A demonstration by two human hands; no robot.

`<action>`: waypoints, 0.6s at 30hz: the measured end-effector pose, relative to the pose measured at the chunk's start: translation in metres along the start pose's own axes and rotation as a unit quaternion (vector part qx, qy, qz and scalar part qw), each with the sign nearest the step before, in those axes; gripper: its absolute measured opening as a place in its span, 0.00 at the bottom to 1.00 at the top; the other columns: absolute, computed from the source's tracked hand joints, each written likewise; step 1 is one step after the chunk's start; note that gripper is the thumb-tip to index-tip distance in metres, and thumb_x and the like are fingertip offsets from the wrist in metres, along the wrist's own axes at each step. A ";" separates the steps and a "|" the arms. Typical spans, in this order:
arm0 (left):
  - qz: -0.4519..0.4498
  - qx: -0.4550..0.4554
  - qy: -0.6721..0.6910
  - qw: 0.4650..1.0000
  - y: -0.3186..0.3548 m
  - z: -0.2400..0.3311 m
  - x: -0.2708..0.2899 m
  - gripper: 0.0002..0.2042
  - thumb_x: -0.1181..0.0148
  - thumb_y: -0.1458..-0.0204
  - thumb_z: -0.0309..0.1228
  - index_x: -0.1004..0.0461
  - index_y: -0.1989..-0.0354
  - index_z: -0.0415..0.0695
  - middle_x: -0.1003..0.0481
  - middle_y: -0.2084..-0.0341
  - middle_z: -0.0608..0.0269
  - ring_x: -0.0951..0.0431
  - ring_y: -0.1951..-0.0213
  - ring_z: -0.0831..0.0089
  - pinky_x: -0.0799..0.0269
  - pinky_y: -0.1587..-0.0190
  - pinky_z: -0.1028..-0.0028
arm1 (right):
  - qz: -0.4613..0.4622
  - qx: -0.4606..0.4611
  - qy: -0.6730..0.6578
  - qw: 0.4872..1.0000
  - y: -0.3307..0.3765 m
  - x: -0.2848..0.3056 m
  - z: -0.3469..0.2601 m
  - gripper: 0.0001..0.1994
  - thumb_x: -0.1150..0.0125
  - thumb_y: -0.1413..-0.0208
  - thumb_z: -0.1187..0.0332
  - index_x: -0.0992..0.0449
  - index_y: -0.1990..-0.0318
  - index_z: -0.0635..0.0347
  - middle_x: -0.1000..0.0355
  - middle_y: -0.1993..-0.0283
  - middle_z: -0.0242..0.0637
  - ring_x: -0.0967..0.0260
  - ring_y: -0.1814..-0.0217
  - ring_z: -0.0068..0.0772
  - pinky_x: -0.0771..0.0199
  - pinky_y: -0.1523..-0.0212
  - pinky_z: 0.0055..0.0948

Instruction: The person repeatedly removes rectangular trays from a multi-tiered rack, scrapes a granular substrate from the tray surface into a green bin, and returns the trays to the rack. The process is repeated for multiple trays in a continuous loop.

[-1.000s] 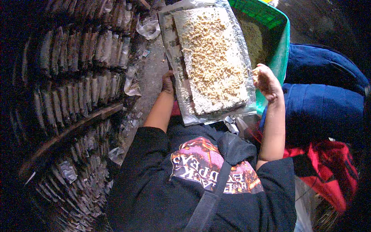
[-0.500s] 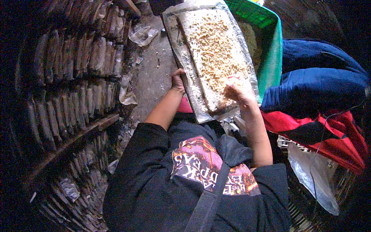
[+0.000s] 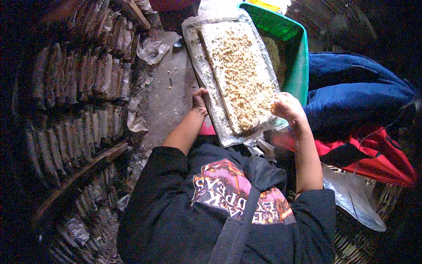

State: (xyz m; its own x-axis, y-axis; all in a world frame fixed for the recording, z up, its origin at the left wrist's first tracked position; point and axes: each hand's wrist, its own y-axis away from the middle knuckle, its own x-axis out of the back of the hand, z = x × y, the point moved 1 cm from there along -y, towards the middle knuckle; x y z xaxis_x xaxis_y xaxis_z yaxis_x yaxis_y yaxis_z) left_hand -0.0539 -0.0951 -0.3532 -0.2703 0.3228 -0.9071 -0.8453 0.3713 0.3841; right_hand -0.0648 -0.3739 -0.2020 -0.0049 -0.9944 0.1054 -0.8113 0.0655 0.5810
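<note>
Left of you, racks (image 3: pixel 74 88) of wrapped packets line the wall; a green tub (image 3: pixel 295 57) sits far right. Centre, the long plastic-wrapped slab (image 3: pixel 239 75) of pale grainy cake lies between your hands. It looks stiff but crumbly, its film slippery, so support both long edges. Your left hand (image 3: pixel 200 100) clamps its near-left edge, your right hand (image 3: pixel 288 108) its near-right corner.

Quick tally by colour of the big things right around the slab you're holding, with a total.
Pale crumbly slab on plastic sheet, held by left hand and right hand: 1
Green tub: 1
Blue bundle: 1
Red cloth: 1
Total: 4
</note>
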 end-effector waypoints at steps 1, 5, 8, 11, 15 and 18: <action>0.020 0.004 0.012 1.000 0.000 -0.001 0.004 0.26 0.49 0.73 0.33 0.33 0.58 0.39 0.27 0.66 0.52 0.27 0.64 0.56 0.30 0.57 0.56 | 0.007 0.005 0.028 1.000 -0.006 0.000 -0.008 0.17 0.37 0.57 0.63 0.33 0.61 0.58 0.33 0.75 0.31 0.34 0.78 0.25 0.30 0.75 0.25; 0.021 0.022 0.028 0.999 -0.005 -0.003 0.018 0.24 0.49 0.71 0.35 0.32 0.59 0.38 0.27 0.67 0.52 0.26 0.65 0.56 0.30 0.57 0.56 | -0.182 -0.031 -0.058 0.981 -0.068 0.023 -0.026 0.12 0.39 0.58 0.64 0.31 0.66 0.59 0.34 0.77 0.29 0.37 0.81 0.22 0.35 0.81 0.22; 0.020 0.021 0.049 0.998 0.002 0.000 0.005 0.22 0.49 0.70 0.33 0.31 0.61 0.38 0.27 0.69 0.52 0.25 0.67 0.58 0.28 0.59 0.58 | -0.140 0.090 0.175 0.970 -0.110 0.010 -0.060 0.09 0.42 0.58 0.66 0.31 0.69 0.58 0.34 0.78 0.28 0.38 0.81 0.21 0.36 0.81 0.23; 0.024 0.007 0.068 0.997 0.003 0.003 0.011 0.21 0.49 0.70 0.31 0.31 0.62 0.37 0.27 0.70 0.52 0.25 0.69 0.58 0.26 0.61 0.59 | -0.184 -0.007 0.059 0.981 -0.158 -0.019 -0.096 0.08 0.42 0.58 0.68 0.31 0.70 0.58 0.35 0.79 0.28 0.39 0.81 0.23 0.37 0.82 0.27; 0.013 0.013 0.075 0.997 -0.002 -0.001 0.013 0.21 0.49 0.70 0.31 0.31 0.63 0.36 0.26 0.71 0.52 0.25 0.69 0.59 0.26 0.62 0.60 | -0.226 0.030 0.080 0.970 -0.280 0.007 -0.091 0.07 0.45 0.54 0.65 0.33 0.76 0.56 0.40 0.87 0.28 0.46 0.90 0.23 0.49 0.92 0.25; -0.001 0.016 0.073 0.997 0.001 0.000 -0.006 0.22 0.49 0.70 0.31 0.31 0.61 0.36 0.26 0.70 0.52 0.24 0.70 0.59 0.26 0.62 0.60 | -0.236 0.110 0.232 0.937 -0.339 0.020 -0.108 0.07 0.46 0.54 0.63 0.32 0.76 0.55 0.37 0.84 0.30 0.42 0.86 0.27 0.43 0.86 0.27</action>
State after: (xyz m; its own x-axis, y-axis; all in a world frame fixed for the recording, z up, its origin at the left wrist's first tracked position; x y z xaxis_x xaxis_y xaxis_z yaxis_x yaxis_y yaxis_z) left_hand -0.0529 -0.0969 -0.3470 -0.3350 0.1929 -0.9223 -0.8317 0.3994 0.3856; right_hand 0.2731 -0.4068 -0.3100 0.5987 -0.7616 0.2479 -0.7599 -0.4423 0.4763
